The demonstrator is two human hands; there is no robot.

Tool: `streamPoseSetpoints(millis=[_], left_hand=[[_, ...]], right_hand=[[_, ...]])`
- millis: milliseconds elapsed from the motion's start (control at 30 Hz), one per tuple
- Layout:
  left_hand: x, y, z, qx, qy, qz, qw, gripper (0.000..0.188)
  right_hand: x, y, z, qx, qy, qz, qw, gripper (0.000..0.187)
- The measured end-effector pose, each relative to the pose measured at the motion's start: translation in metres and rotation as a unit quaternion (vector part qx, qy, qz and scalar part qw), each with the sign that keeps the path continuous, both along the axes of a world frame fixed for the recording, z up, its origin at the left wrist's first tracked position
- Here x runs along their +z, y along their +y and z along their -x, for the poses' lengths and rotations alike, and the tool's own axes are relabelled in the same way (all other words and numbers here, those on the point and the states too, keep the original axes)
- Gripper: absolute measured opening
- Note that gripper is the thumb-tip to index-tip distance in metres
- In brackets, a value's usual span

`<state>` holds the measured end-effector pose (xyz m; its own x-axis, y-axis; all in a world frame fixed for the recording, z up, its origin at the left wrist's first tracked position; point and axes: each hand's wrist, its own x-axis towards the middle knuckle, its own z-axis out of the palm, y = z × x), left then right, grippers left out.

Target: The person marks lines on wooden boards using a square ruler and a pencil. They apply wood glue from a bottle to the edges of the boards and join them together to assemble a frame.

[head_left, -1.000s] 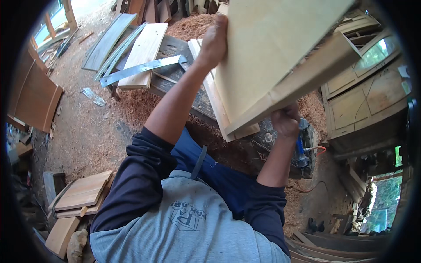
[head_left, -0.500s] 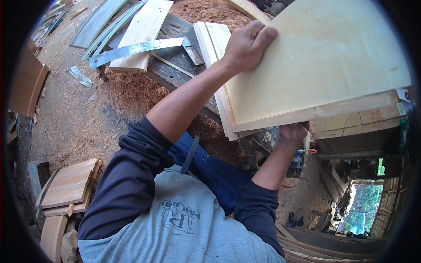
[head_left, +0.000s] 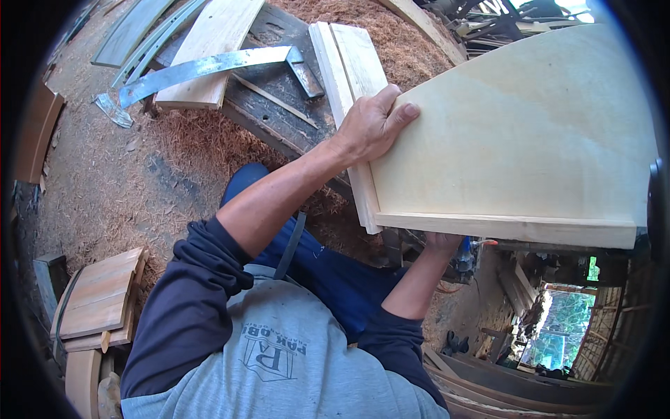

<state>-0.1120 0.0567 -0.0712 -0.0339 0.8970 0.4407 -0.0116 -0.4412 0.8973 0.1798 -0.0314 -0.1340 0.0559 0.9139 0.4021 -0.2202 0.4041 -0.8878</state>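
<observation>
A wide, pale plywood panel (head_left: 516,133) with a wooden strip (head_left: 502,225) along its near edge lies at the right. A thicker grooved board (head_left: 340,84) runs along its left end. My left hand (head_left: 373,126) is closed over the left part of the panel, thumb flat on the plywood and fingers curled over the far edge. Beneath the near strip, my right hand (head_left: 441,241) grips the panel from below, its fingertips hidden by the wood.
A dark workbench (head_left: 269,129) stands ahead, bearing a metal try square (head_left: 209,68) and a pale board (head_left: 216,35). Wood shavings (head_left: 202,143) cover the ground around it. Stacked boards (head_left: 98,297) lie at the lower left. More planks (head_left: 481,380) lie at the lower right.
The panel has tilted and turned, so its far edge and right end now show. Both hands have moved slightly left in view with it, still holding on. The whole view has shifted somewhat.
</observation>
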Motion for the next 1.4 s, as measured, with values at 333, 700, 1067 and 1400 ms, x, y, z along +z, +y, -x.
streamPoseSetpoints(millis=[333,700,1067,1400], left_hand=[[-0.006,-0.002,0.003,-0.024,0.084,-0.040,0.995,0.072],[-0.020,-0.013,-0.005,0.063,0.093,-0.094,0.989,0.072],[-0.033,-0.015,-0.003,0.076,0.109,-0.130,0.983,0.081],[-0.045,-0.130,0.002,0.042,0.034,-0.155,0.986,0.046]], right_hand=[[0.000,-0.017,0.019,-0.049,0.040,0.033,0.997,0.071],[-0.008,-0.039,0.016,-0.105,-0.031,0.094,0.989,0.080],[-0.012,-0.046,0.014,-0.132,-0.084,0.078,0.985,0.081],[-0.010,-0.060,0.012,-0.152,-0.103,0.083,0.980,0.082]])
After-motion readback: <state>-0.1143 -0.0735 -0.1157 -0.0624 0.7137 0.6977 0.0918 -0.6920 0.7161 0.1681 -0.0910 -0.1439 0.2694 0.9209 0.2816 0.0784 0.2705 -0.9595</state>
